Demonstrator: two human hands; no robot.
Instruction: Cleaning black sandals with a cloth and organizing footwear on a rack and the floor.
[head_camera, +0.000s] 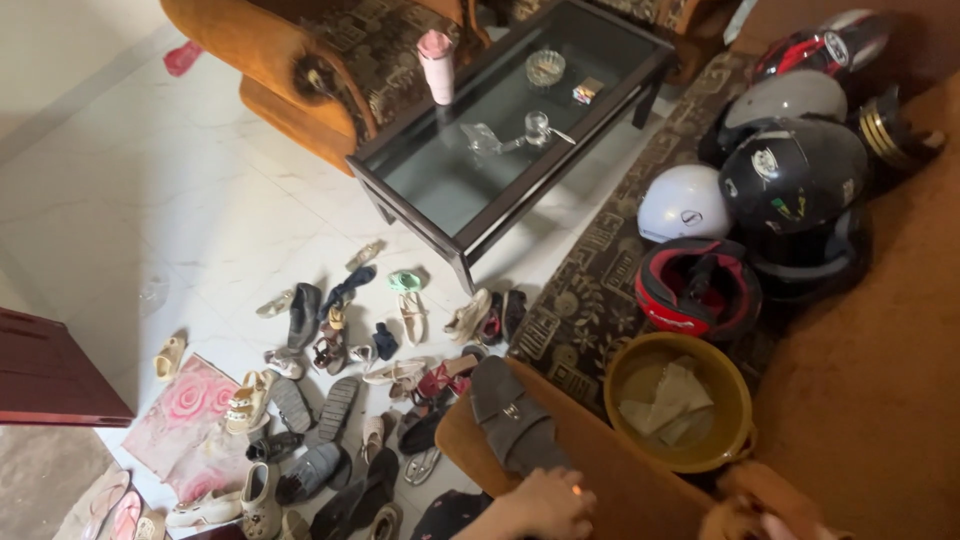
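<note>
Left hand (545, 503), fingers curled loosely, resting on the orange upholstered sofa arm (610, 470) and touching the near end of a grey strapped sandal (512, 417) lying along it, not gripping it. Right hand (745, 522) barely visible right of the sandal, grip impossible to tell. Yellow plastic basin (735, 395) holding cloth just right of the sandal; scattered shoes (330, 400) on the white floor left of it.

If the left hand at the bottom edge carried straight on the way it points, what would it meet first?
Probably the grey sandal lying on the brown armrest: the left hand points up-frame at it, though depth is unclear.
</note>
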